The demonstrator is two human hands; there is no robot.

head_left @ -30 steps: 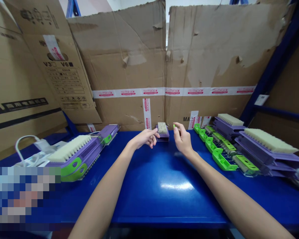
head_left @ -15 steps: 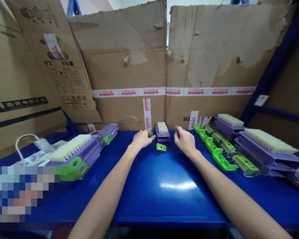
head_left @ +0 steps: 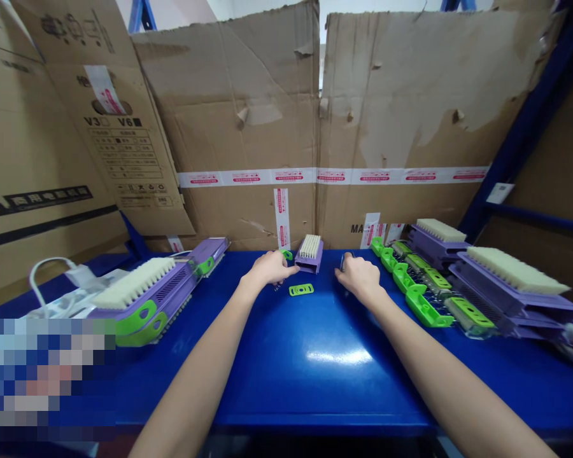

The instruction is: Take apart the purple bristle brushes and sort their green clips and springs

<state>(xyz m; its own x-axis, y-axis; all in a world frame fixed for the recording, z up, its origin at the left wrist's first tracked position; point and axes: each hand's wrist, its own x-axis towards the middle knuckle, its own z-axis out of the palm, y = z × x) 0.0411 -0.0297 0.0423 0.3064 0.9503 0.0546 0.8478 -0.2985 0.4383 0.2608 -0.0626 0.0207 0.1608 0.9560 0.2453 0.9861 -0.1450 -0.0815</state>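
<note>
My left hand is closed just left of a small purple housing topped by a cream bristle block. Thin metal pins show below its fingers; the rest of that piece is hidden. Behind this hand, part of a bright green piece is visible. A flat green slotted plate lies on the table in front of the housing. To the housing's right, my right hand is closed with its thumb toward the housing. The edge of something clear shows at its fingers, mostly covered.
On the right stand green curved pieces, clear cases with green plates and purple housings with cream blocks. More purple-and-green units and a white cable are at left. Cardboard sheets wall the blue table's back.
The green plate has shifted left and now lies flatter and crosswise. The purple housing has turned slightly. My right hand has moved slightly right and down, with something clear now showing at its fingers.
</note>
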